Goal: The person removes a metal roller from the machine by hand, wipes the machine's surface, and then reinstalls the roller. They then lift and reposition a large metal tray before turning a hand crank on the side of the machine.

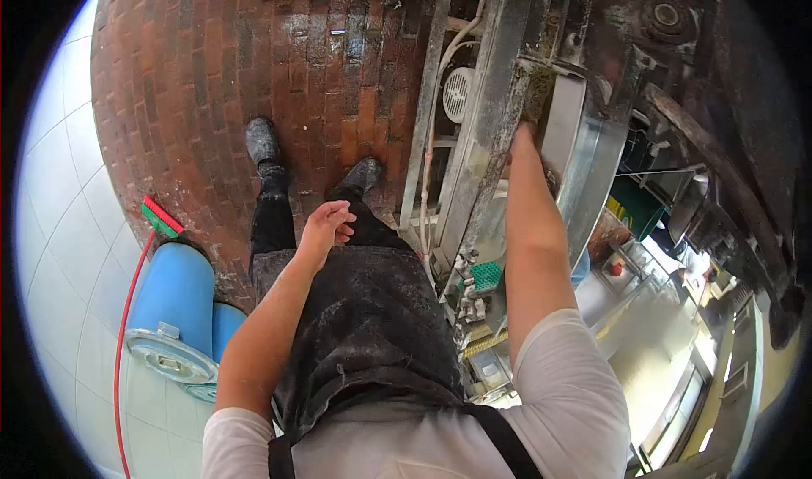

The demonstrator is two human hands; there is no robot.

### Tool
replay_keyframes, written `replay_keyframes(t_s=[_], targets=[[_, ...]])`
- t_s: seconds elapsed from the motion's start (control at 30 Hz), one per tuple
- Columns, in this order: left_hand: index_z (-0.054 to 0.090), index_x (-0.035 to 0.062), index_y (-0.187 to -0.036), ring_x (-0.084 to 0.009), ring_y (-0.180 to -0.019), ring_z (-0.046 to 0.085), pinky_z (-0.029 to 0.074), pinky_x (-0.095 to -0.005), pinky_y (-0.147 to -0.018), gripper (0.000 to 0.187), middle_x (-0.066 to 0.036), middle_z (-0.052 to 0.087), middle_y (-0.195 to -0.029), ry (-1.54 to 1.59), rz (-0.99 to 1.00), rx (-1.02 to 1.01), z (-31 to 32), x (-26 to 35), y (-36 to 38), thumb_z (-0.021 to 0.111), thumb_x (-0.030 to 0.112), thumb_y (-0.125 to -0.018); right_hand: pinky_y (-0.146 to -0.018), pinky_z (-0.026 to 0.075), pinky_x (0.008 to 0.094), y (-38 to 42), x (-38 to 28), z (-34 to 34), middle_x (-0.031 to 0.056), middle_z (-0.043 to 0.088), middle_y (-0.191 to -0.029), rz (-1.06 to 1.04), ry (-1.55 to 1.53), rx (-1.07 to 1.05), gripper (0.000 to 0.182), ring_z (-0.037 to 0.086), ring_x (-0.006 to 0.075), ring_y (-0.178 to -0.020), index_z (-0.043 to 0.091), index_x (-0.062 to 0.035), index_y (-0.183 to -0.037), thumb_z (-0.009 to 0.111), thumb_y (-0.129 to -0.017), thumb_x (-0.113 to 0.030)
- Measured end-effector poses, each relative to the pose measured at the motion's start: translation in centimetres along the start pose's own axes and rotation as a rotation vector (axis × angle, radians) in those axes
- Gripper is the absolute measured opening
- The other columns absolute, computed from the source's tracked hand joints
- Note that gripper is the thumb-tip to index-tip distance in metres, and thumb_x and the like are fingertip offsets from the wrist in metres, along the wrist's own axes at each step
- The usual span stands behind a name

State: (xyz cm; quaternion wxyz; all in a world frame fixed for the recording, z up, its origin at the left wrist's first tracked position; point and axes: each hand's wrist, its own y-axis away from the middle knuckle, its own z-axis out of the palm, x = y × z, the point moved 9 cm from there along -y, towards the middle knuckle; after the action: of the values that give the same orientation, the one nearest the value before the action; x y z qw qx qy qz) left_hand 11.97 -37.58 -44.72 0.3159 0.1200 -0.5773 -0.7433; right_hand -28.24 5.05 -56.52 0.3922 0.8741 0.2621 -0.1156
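Observation:
My left hand (330, 225) hovers in front of my dark, dusty apron (359, 318), its fingers loosely curled and apart, with nothing visible in it. On the right, my right arm stretches out to the long, grimy metal machine (499, 132). Only the back part of my right hand (523, 134) shows, beside a pale metal panel (564, 111) and a dirty brownish strip (536, 94); its fingers are hidden, so what it touches or holds cannot be made out. Below that arm sits a green perforated block (485, 276) near a row of metal fittings (465, 297).
Wet red brick floor (194, 73) lies under my boots. Along the white tiled wall (63, 225) stand blue lidded barrels (173, 289) and a red-handled brush (162, 217). A round vented cover (458, 94) and a hose (430, 149) are on the machine's side. Dark machinery (677, 56) rises at right.

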Motion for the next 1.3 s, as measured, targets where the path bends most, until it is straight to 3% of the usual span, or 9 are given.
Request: replay_keyframes(t_s=[0.47,0.87,1.2,1.3], targets=[[0.058,0.0055,-0.130,-0.0145,-0.081,0.065,0.053,-0.0310,-0.075,0.031,-0.006,0.069,-0.105,0.093,-0.103,-0.003,-1.1,-4.2,-4.7,0.056,0.023,-0.105,-0.089,0.052,0.0483,-8.0,-3.6,2.2,0.0232,0.065,-0.128,-0.219,0.129,0.041,0.047,0.064,0.0401,-0.112,0.060,0.0005,-0.128,0.049,-0.101,-0.037],[0.057,0.0054,-0.130,-0.0137,-0.079,0.066,0.054,-0.0296,-0.073,0.032,-0.007,0.070,-0.107,0.106,-0.124,-0.022,0.1,-5.4,-5.3,0.057,0.025,-0.104,-0.090,0.052,0.0493,-6.8,-3.6,1.1,0.0241,0.066,-0.126,-0.322,0.315,0.125,0.048,0.064,0.0420,-0.112,0.061,-0.0002,-0.126,0.052,-0.100,-0.039],[0.057,0.0042,-0.131,-0.0149,-0.080,0.065,0.055,-0.0318,-0.073,0.034,-0.008,0.069,-0.106,0.071,-0.071,0.022,-1.0,-2.9,-5.1,0.057,0.026,-0.104,-0.090,0.052,0.0500,-3.2,-3.3,-2.4,0.0248,0.067,-0.124,-0.384,0.469,0.268,0.048,0.064,0.0434,-0.112,0.061,-0.0006,-0.125,0.055,-0.099,-0.041],[0.057,0.0038,-0.131,-0.0156,-0.080,0.065,0.056,-0.0325,-0.074,0.034,-0.009,0.069,-0.105,0.096,-0.061,0.013,-1.1,-2.9,-5.0,0.057,0.026,-0.105,-0.088,0.051,0.0547,3.6,-2.0,-5.3,0.0282,0.068,-0.115,-0.433,0.437,0.558,0.079,0.063,0.0486,-0.112,0.058,-0.0019,-0.127,0.074,-0.078,-0.062]])
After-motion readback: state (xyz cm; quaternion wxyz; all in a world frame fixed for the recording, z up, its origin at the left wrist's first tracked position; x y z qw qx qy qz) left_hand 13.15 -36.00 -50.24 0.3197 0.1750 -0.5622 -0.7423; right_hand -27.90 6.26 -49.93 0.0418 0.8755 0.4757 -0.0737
